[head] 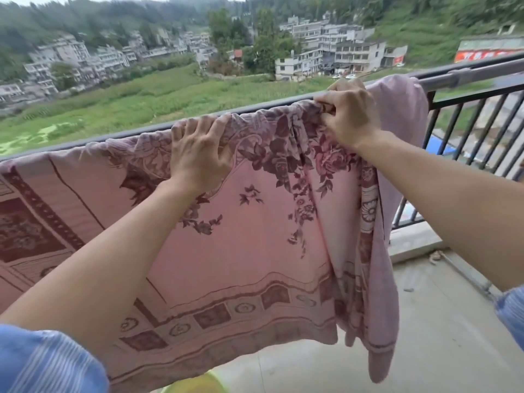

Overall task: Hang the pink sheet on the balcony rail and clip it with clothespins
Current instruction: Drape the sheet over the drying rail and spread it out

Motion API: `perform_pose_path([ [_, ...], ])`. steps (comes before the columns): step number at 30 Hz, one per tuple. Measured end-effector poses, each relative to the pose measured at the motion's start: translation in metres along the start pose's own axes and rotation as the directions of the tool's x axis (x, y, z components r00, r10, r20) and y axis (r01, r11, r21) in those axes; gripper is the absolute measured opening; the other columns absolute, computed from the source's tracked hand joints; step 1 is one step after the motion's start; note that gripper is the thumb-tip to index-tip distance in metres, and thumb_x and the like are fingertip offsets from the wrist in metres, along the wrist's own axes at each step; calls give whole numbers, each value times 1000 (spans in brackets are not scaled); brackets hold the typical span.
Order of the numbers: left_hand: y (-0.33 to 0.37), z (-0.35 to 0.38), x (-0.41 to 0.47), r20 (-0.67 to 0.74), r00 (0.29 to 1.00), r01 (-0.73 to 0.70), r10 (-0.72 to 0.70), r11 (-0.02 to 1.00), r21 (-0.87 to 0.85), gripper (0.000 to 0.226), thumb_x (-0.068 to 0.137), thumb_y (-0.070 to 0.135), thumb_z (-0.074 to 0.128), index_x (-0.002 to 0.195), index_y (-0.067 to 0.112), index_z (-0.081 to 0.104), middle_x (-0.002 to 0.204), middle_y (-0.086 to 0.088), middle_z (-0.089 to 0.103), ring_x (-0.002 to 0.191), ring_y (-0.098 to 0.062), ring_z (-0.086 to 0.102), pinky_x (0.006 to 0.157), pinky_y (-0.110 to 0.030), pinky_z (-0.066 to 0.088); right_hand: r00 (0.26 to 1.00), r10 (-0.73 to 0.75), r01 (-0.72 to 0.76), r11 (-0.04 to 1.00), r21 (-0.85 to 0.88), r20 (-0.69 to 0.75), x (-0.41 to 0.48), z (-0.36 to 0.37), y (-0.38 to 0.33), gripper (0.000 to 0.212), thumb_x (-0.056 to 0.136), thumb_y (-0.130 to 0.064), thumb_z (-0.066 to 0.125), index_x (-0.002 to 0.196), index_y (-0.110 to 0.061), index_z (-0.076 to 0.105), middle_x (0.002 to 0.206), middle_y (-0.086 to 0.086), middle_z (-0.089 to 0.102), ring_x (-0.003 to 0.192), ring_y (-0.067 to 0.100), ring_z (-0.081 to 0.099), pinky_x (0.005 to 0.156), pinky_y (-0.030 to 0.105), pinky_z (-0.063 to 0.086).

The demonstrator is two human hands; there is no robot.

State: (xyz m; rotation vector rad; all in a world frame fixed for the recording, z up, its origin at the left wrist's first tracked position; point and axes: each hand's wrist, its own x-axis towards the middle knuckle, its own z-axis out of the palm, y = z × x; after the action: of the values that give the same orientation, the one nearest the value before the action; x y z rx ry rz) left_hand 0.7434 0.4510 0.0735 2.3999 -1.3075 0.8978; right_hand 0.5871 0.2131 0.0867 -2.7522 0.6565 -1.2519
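Observation:
The pink sheet (249, 239) with dark red flower print hangs over the balcony rail (467, 76), spread from the left edge to right of centre. Its right end is bunched in folds on the rail. My left hand (198, 154) rests flat on the sheet at the rail, fingers spread over the top. Further right, my right hand (350, 116) grips a bunched fold of the sheet on top of the rail. A small dark thing shows between its thumb and fingers; I cannot tell whether it is a clothespin.
Black vertical bars (465, 129) run under the rail at the right. The concrete balcony floor (442, 321) lies below, with a pipe (465, 275) along its raised edge. A yellow-green container (195, 384) peeks out under the sheet at the bottom. Beyond the rail are fields and buildings.

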Motion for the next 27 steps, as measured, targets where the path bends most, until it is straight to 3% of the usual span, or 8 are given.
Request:
perform_pose_path([
  [3,2,-2,0,5,999,-32,32,999,11,58,91,37,51,144,19,37,134,-6,49,122,-30,42,108,-46,23,995,-50,54,997,46,-91,-2,-16,11,21,87,-8,59,100,-8,76,98,9,73,94,31,64,77,29,46],
  [7,-2,-6,5,-17,999,-44,44,998,-36,53,93,36,51,141,17,42,130,-9,54,119,-32,47,105,-47,25,966,222,-234,969,-79,-135,-8,-44,42,31,88,-22,48,98,-12,75,99,12,73,91,36,65,75,32,49],
  [11,-12,-7,6,10,997,-78,78,997,4,54,93,40,52,140,15,44,127,-12,57,114,-33,52,96,-48,31,918,395,-386,903,-185,12,-9,-57,36,22,83,-29,59,96,-19,74,109,15,67,104,37,58,86,39,49],
  [15,-21,-14,2,-33,996,-88,85,992,-95,49,95,36,51,138,14,46,127,-10,56,115,-30,51,96,-45,34,971,226,-212,965,-157,75,-4,-51,-29,49,86,-47,60,127,-21,60,127,10,60,116,31,54,97,43,43],
  [18,-41,-27,0,-91,996,-37,24,989,-144,40,97,31,48,133,12,51,124,-10,58,113,-28,52,98,-44,33,989,-13,22,998,-54,148,2,-23,-84,47,93,-45,55,132,-21,54,132,4,57,121,26,51,99,46,40],
  [20,-63,-34,-3,-88,996,3,-14,993,-120,35,98,31,45,125,12,57,120,-10,61,109,-29,54,96,-44,33,973,-77,85,996,-27,217,1,-4,-101,44,94,-46,53,132,-25,56,130,1,61,121,24,52,99,47,39],
  [24,-111,-39,-18,-59,995,76,-79,995,-62,30,98,34,42,104,15,64,107,-8,66,101,-29,55,89,-43,33,999,46,-46,997,66,0,0,4,-91,26,89,-40,64,108,-25,74,106,1,74,100,24,67,86,42,52],
  [27,-140,-40,-33,-52,995,87,-88,996,-28,33,98,40,41,104,16,63,107,-6,66,102,-29,56,89,-44,33,982,187,-187,982,-32,15,11,-3,-86,15,89,-30,65,97,-24,77,89,3,76,85,28,69,76,39,55],
])
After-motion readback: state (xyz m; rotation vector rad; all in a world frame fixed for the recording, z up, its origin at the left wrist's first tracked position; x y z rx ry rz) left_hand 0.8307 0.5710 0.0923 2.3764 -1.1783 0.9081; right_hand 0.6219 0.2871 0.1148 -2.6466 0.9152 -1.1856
